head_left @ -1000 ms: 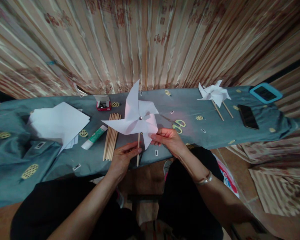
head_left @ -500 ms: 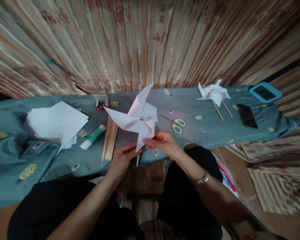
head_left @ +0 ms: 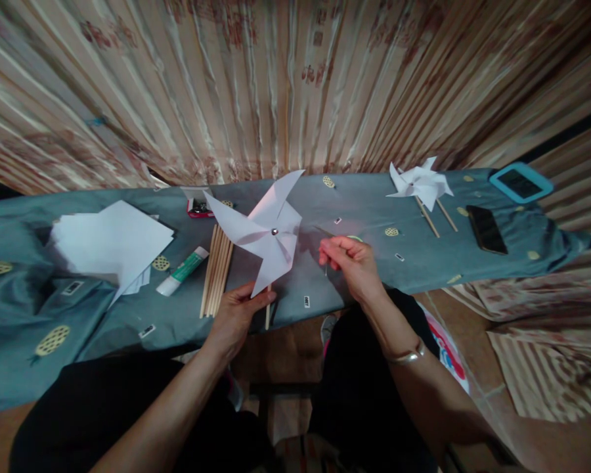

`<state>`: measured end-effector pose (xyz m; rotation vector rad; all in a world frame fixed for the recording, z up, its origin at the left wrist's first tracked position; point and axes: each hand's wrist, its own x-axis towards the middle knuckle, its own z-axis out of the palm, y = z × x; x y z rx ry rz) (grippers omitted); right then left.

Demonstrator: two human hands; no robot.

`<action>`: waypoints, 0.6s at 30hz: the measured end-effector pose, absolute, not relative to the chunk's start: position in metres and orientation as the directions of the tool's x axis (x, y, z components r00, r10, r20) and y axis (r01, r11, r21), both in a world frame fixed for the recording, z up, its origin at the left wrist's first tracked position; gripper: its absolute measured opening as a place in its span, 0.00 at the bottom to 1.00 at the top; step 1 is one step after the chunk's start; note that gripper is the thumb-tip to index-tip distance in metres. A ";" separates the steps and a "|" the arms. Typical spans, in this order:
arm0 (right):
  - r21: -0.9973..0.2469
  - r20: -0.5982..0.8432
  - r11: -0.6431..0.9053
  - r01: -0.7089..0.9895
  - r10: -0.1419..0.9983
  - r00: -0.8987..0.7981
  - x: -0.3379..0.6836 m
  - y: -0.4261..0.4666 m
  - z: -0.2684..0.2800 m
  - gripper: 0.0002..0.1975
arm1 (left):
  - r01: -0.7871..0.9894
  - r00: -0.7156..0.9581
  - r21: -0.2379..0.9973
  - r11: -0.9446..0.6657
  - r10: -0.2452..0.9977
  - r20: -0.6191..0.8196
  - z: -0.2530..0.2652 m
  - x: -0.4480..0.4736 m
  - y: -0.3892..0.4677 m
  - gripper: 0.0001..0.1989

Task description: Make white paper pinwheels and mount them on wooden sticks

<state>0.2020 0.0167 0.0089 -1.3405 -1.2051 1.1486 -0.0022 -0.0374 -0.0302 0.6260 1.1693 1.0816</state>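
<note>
The left hand grips the stick of the pinwheel while the curled right hand, perhaps holding something, I cannot tell, partly hides the scissors

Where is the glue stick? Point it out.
In the head view, the glue stick lies left of centre on the cloth, between the white paper and the bundle of wooden sticks.

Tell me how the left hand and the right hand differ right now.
The left hand pinches the white pinwheel by its stick; the right hand is apart from it, partly hiding the scissors, and whether it grips anything is unclear. The right hand's wrist wears a silver-coloured bracelet; the left hand's shows none. Both are ungloved, with bent fingers.
</note>
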 end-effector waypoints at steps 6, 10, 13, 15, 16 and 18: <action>-0.998 0.027 0.016 0.058 0.980 0.196 0.207 0.030 -0.003 0.14 | -0.337 0.043 0.846 0.413 0.905 -0.424 -0.036 -0.002 -0.039 0.10; -0.997 0.026 0.021 0.080 0.998 0.056 0.203 0.033 -0.010 0.21 | -0.318 0.070 0.850 0.421 0.904 -0.421 -0.039 -0.003 -0.040 0.10; -0.996 0.016 0.017 0.091 1.000 -0.015 0.203 0.035 -0.011 0.22 | -0.321 0.069 0.839 0.439 0.894 -0.442 -0.038 -0.002 -0.040 0.12; -0.997 0.010 0.014 0.081 0.999 -0.041 0.203 0.036 -0.012 0.22 | -0.333 0.059 0.830 0.448 0.888 -0.456 -0.038 -0.002 -0.040 0.14; -0.997 0.005 0.008 0.074 0.999 -0.050 0.203 0.036 -0.012 0.22 | -0.338 0.056 0.827 0.448 0.887 -0.458 -0.037 -0.002 -0.040 0.14; -0.998 -0.015 -0.011 0.062 0.998 -0.068 0.203 0.036 -0.014 0.22 | -0.339 0.051 0.826 0.450 0.886 -0.461 -0.037 -0.002 -0.041 0.15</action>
